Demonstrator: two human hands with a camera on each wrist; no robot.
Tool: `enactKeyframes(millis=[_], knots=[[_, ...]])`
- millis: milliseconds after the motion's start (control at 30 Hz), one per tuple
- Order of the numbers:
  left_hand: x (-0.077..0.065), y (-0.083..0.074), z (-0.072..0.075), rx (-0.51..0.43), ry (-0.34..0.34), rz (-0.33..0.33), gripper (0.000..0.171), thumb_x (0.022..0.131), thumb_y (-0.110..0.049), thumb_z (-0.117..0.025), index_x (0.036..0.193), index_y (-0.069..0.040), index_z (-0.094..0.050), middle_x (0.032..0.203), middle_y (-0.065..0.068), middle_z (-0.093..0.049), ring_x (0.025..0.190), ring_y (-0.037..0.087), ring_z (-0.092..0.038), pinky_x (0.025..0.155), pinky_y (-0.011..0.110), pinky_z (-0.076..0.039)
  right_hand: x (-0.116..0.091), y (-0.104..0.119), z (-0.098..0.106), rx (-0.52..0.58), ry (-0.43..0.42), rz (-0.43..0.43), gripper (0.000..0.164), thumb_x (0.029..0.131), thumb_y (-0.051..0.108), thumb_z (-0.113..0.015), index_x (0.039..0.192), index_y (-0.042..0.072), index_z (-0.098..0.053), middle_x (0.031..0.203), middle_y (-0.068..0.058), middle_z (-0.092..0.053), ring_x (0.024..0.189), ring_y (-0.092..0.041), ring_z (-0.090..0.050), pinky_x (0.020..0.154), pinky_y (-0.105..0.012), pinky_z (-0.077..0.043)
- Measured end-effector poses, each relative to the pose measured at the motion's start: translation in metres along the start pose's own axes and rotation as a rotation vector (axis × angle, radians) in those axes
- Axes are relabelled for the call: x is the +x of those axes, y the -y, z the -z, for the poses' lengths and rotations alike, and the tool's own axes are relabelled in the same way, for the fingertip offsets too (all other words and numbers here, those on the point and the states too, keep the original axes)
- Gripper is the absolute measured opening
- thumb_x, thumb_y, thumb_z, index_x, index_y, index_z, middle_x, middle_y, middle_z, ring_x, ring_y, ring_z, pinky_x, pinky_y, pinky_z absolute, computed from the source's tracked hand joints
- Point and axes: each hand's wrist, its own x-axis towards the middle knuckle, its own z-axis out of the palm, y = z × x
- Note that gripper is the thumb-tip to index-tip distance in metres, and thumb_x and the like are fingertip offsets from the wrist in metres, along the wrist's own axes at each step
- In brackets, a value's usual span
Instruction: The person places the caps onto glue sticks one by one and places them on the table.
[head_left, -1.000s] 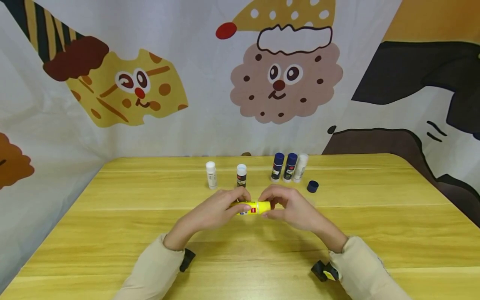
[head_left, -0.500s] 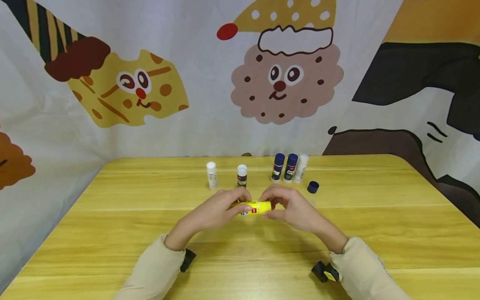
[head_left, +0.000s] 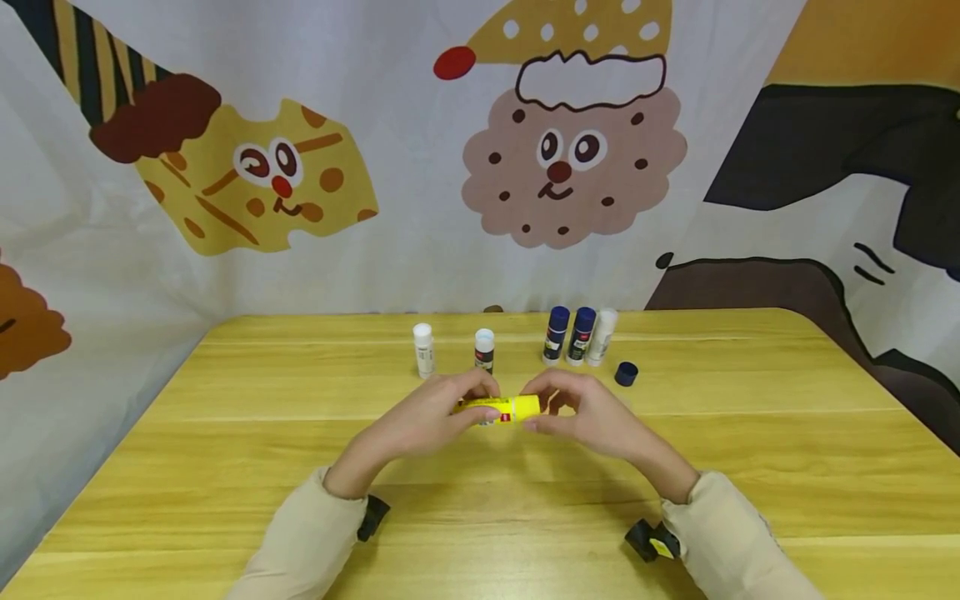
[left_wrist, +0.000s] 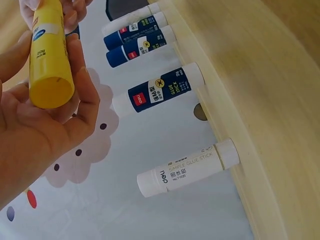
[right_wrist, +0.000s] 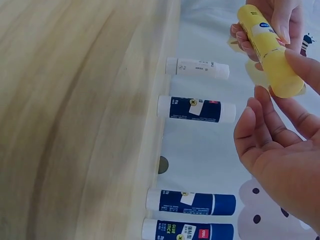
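Gripping a yellow glue stick (head_left: 506,411) roughly level above the table (head_left: 510,533) in the left hand (head_left: 431,418) and lightly pinching its cap (head_left: 528,407) with the right hand (head_left: 583,415), apparently fitting or loosening it, next likely needing a steady hold and straight push or pull.

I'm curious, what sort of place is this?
Possibly a craft corner or a small filming setup; the wider room isn't shown. The clues are the wooden table, the cartoon-printed cloth behind it, and the glue sticks standing on the tabletop.
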Motion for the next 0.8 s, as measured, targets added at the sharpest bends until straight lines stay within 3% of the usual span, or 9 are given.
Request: enactKeyframes(millis=[467,800], knots=[[-0.0005,0.0007,0.0014,0.046,-0.037,-0.033,0.017,0.086,-0.015,-0.064,0.098,-0.008,-0.055,0.09,-0.001,-0.061,0.08,0.01,-0.057,0.071,0.025,-0.046,0.0008,-0.005,0.0003,0.021,0.023,-0.001,0.017,0.081,0.01,-0.069,0.095,0.003,-0.063,0.09,-0.003,-0.058,0.078,-0.019,-0.053,0.068,-0.03,-0.048],[0.0006,0.002,0.0005,0.045,-0.011,-0.008,0.019,0.085,-0.015,-0.066,0.1,-0.008,-0.056,0.089,-0.001,-0.061,0.081,0.012,-0.057,0.069,0.026,-0.046,0.0009,-0.0048,-0.0006,0.054,0.013,0.012,0.017,0.08,0.006,-0.07,0.095,0.003,-0.063,0.091,-0.003,-0.059,0.081,-0.021,-0.053,0.072,-0.032,-0.047]])
